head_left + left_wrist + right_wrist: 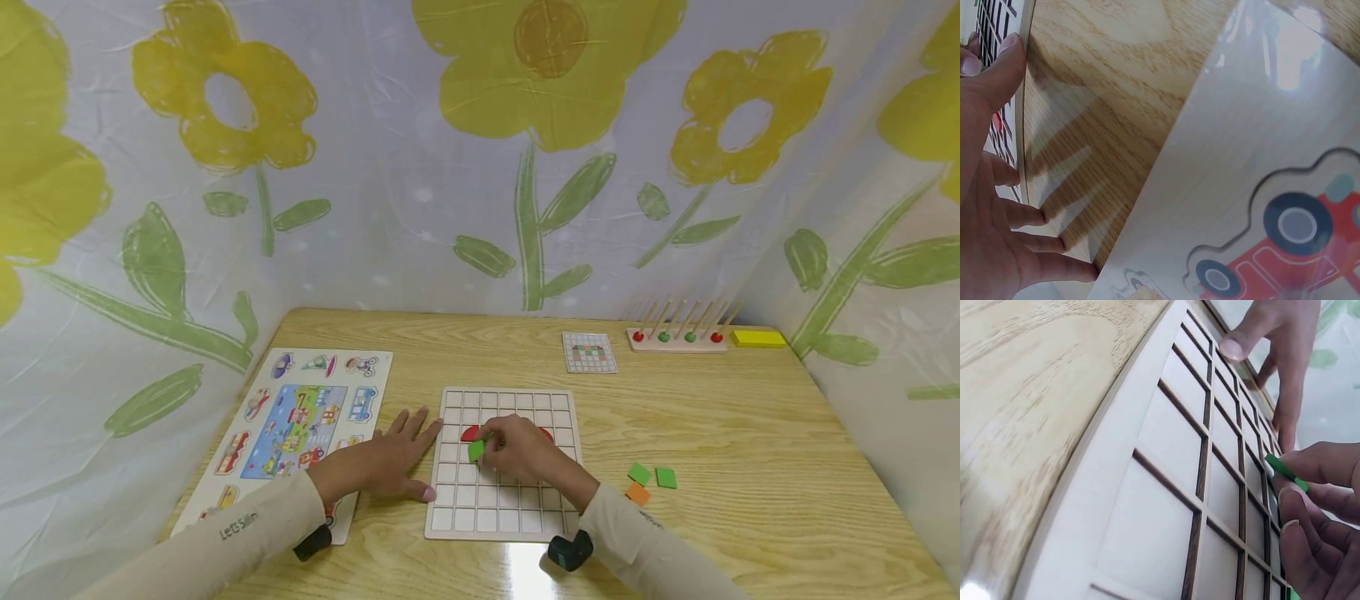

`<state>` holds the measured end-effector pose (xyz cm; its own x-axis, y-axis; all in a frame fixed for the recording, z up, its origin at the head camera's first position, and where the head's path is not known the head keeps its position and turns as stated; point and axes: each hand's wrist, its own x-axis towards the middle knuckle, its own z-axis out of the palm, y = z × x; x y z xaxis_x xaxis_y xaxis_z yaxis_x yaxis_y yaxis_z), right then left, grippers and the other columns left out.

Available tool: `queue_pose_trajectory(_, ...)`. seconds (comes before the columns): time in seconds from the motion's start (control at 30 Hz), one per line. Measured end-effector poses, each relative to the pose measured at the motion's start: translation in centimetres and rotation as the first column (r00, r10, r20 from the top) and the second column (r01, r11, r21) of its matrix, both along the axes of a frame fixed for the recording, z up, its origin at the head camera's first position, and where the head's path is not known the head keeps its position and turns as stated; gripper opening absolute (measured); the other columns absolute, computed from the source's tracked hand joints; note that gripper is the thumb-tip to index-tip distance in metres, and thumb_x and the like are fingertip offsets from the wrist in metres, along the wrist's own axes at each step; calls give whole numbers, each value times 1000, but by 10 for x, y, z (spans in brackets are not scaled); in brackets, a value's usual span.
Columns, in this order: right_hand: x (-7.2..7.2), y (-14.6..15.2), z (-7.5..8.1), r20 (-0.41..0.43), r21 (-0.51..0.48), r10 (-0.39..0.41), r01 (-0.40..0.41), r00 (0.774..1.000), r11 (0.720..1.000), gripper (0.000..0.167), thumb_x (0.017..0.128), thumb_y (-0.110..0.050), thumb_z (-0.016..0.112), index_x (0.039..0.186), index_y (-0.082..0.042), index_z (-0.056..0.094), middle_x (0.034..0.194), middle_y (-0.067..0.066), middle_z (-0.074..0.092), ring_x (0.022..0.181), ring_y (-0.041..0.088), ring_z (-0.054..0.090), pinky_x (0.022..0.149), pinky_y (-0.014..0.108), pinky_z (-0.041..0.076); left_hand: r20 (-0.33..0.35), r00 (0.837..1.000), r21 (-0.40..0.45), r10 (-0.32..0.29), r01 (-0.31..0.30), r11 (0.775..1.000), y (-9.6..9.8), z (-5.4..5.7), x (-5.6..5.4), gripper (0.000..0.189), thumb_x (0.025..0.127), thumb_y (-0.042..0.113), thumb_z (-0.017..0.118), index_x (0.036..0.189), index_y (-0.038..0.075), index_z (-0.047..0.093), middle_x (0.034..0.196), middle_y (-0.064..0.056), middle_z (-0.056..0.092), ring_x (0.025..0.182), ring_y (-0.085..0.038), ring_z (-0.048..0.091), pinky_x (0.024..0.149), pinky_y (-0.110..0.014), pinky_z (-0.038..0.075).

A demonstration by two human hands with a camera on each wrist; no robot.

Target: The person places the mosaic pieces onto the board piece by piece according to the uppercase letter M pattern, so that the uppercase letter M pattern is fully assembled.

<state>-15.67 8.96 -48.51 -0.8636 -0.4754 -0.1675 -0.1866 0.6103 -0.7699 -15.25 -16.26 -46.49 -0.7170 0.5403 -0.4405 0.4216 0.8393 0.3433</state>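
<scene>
A white wooden grid board [465,521] lies on the table. Over its left part, my right hand [521,450] pinches a green square tile [476,451], seen edge-on between thumb and finger in the right wrist view. A red curved piece [469,433] sits on the board just beyond that tile, and another red piece [547,434] shows partly behind the hand. A second bit of green [1293,594] peeks out below the right fingers. With fingers spread, my left hand [390,462] rests at the board's left edge, its thumb on the rim.
Left lies a vehicle picture puzzle [378,379]. Right of the board are loose green tiles [666,477] and an orange tile [637,494]. Farther back stand a pattern card [589,352], a peg rack with beads [678,343] and a yellow block [757,338].
</scene>
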Motion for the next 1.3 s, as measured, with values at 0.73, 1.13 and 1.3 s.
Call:
queue_pose_trajectory(0.73,0,-13,1,-13,62,-38,39,999,997,25,83,-14,83,106,-12,74,69,-9,61,60,6,51,59,22,42,-12,1000,7,-6,6,1000,0,-3,-1,104,86,61,68,163,13,16,168,-21,6,152,-50,8,110,-73,25)
queue_pose_trajectory(1.13,2,-13,2,-24,91,-43,45,999,995,22,85,-14,81,106,-12,76,71,-8,61,62,7,50,57,22,40,-16,1000,6,-11,11,1000,-2,-3,0,104,86,62,68,163,13,16,168,-21,6,152,-50,8,111,-73,25)
queue_pose_trajectory(1.3,2,-14,3,-39,107,-37,41,999,993,20,85,-13,80,105,-13,78,70,-9,61,61,6,50,56,21,39,-18,1000,9,-13,13,1000,-2,-4,-1,104,86,62,68,163,13,16,168,-21,6,152,-49,8,111,-73,24)
